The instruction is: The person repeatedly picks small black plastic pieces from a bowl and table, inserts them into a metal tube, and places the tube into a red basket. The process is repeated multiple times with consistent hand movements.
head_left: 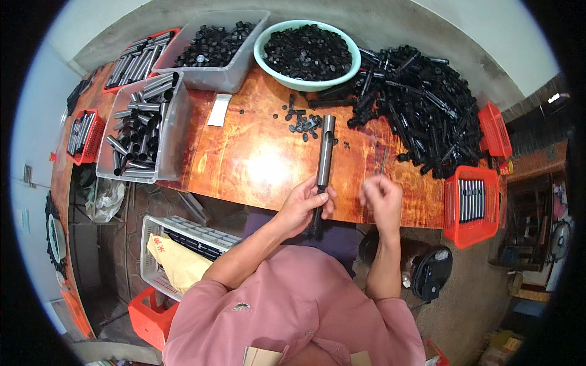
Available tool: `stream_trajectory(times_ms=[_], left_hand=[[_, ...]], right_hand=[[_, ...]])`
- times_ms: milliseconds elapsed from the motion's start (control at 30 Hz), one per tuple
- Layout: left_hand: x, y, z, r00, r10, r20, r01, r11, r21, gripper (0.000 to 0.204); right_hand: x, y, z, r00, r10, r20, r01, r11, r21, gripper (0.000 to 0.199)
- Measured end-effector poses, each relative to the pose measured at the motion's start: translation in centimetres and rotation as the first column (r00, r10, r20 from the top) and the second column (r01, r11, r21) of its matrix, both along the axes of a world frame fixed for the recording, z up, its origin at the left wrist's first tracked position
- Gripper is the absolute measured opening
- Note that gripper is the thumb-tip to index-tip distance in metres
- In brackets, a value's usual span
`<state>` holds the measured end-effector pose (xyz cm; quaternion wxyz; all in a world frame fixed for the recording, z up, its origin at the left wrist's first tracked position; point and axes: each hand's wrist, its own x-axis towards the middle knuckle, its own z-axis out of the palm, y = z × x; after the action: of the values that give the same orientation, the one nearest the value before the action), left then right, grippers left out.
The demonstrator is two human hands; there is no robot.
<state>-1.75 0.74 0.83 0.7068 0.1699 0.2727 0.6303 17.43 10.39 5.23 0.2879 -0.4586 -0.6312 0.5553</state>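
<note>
Watching from afar, I see the left hand (307, 204) grasping the tube (325, 160), its silver length beyond the grip; the right hand (383, 199), apart, curls, contents unclear

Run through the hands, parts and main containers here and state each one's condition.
Silver-and-black tube: held, side opening visible.
Left hand: closed around the tube.
Right hand: fingers curled, off the tube; grip unclear.
Front clear bin: uncovered, holding silver tubes.
Rear clear bin: uncovered, holding black parts.
Mint-green basin: uncovered, heaped with small black parts.
Front-right red basket: uncovered, tubes in a row.
Long black parts: heaped loosely.
</note>
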Motion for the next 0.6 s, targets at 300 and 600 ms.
stream_trajectory(times_ms=[300,600], left_hand=[[0.6,-0.3,0.1,0.983,-0.164,0.077,0.165,0.986,0.005,0.047],[0.8,-0.5,-0.8,0.995,-0.096,0.017,0.097,0.992,-0.086,0.04]], right_hand=[[-4.2,1.4,-2.1,0.875,0.085,-0.476,-0.26,0.913,-0.314,0.029],[-4.4,1.2,-3.1,0.884,0.02,-0.467,-0.19,0.928,-0.32,0.027]])
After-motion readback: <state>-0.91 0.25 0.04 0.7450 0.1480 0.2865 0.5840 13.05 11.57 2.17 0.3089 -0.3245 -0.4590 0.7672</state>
